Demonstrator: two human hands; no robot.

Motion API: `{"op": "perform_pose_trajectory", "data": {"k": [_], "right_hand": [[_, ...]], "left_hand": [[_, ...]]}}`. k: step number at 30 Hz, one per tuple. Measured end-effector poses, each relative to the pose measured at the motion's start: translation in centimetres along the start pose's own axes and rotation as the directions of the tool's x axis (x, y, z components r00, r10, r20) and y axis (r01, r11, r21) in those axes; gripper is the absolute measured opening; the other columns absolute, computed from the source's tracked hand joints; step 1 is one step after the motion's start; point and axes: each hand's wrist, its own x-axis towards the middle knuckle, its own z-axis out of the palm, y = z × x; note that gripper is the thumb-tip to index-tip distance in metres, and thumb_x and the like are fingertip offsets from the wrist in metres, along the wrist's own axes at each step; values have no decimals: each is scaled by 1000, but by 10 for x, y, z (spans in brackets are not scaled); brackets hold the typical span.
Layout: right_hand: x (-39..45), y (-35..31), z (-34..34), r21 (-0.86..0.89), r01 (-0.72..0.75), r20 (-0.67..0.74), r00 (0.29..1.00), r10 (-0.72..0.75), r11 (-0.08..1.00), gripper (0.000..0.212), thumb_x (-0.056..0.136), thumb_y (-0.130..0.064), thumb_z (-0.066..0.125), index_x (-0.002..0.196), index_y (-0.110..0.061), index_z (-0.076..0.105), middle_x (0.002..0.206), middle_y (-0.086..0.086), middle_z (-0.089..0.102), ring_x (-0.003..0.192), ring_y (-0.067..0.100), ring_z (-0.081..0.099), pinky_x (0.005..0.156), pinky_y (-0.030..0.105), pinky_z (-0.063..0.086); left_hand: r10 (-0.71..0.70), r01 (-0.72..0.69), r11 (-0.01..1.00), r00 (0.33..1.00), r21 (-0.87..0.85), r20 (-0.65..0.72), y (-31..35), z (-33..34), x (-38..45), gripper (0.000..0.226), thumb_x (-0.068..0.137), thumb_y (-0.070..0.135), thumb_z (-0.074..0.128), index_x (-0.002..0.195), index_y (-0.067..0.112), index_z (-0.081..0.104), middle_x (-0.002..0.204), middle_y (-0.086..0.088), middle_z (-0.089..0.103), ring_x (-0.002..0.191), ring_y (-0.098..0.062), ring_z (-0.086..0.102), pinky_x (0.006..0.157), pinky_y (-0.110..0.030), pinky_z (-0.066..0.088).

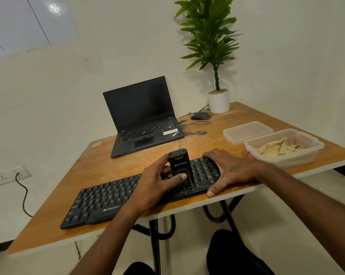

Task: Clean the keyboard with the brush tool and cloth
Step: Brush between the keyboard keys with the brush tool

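Grip: brush tool [180, 167] is pinched upright by the left hand [157, 185], thumb on its front; right hand [229, 171] is laid flat, fingers spread, on the keyboard [112, 197].
Position: brush end is set on keys right of centre.
Handling: judged light, rigid; best held mid-body.
Cloth: cloth [280, 148] lies in an open plastic container [314, 144].
Surroundings: laptop [141, 118], lid [247, 132], potted plant [217, 56] on the worktop [54, 225]; none obstructs.

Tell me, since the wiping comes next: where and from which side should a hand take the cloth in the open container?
Pinch the cloth at its raised middle fold, coming straight down from above. It lies crumpled low inside the clear container, whose walls block any sideways approach, and the lid lies off beside it. The right hand, resting on the keyboard, is nearest.
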Motion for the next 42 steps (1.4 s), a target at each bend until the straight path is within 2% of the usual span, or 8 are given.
{"op": "perform_pose_trajectory", "data": {"k": [4,8,11,16,24,32,38,42], "right_hand": [[1,1,1,2,-4,4,1000,4,1000,127,60,-70,83,156,-31,11,144,-17,24,131,7,26,115,43,33],[1,1,1,-10,-8,5,1000,8,1000,124,62,-67,83,156,-29,12,136,-19,26,128,7,29,114,42,34],[2,2,1,-7,-11,5,1000,11,1000,123,62,-67,84,156,-30,13,134,-20,26,128,7,29,115,43,34],[4,5,2,3,-15,5,1000,15,1000,125,60,-69,84,156,-31,13,143,-18,26,131,8,29,115,45,34],[7,5,3,-15,-14,5,1000,14,1000,121,60,-69,84,154,-34,15,142,-18,28,130,8,31,114,43,35],[8,4,4,-21,-16,10,1000,16,1000,122,65,-65,84,155,-36,9,145,-18,25,130,7,29,113,38,34],[10,7,3,-10,5,6,1000,-5,1000,113,63,-67,84,150,-39,19,139,-20,29,125,1,32,102,29,37],[12,8,0,-5,3,49,999,-2,1000,116,57,-74,82,149,-45,18,138,-23,29,124,-3,32,104,30,38]], "left_hand": [[1,2,997,1000,77,-31,-4,-4,12,49,93,22,76,135,35,54,120,3,74,105,-6,74,83,-27,64],[52,-20,972,989,234,-135,-18,-8,52,46,95,24,76,136,27,55,125,7,70,97,7,69,78,-10,56],[48,-8,970,986,242,-161,-24,-12,68,52,96,23,76,142,24,54,131,3,67,100,7,64,75,-3,52],[66,-48,984,993,172,-101,-16,-8,44,49,95,23,77,137,33,53,121,20,67,107,6,69,86,-20,61],[76,-73,995,996,65,-44,-10,-6,-9,46,94,23,77,132,38,56,121,10,73,106,-7,74,84,-27,63],[99,-73,974,989,215,-111,-10,-7,27,52,95,26,77,143,24,55,118,10,70,94,14,67,73,-10,56],[100,-99,993,995,59,-16,-12,-2,-1,52,94,28,77,140,32,53,130,6,71,114,-9,72,91,-33,63],[96,-96,995,995,28,-3,-10,-7,-7,51,95,24,76,139,33,51,126,5,72,110,-8,73,89,-28,63]]}}
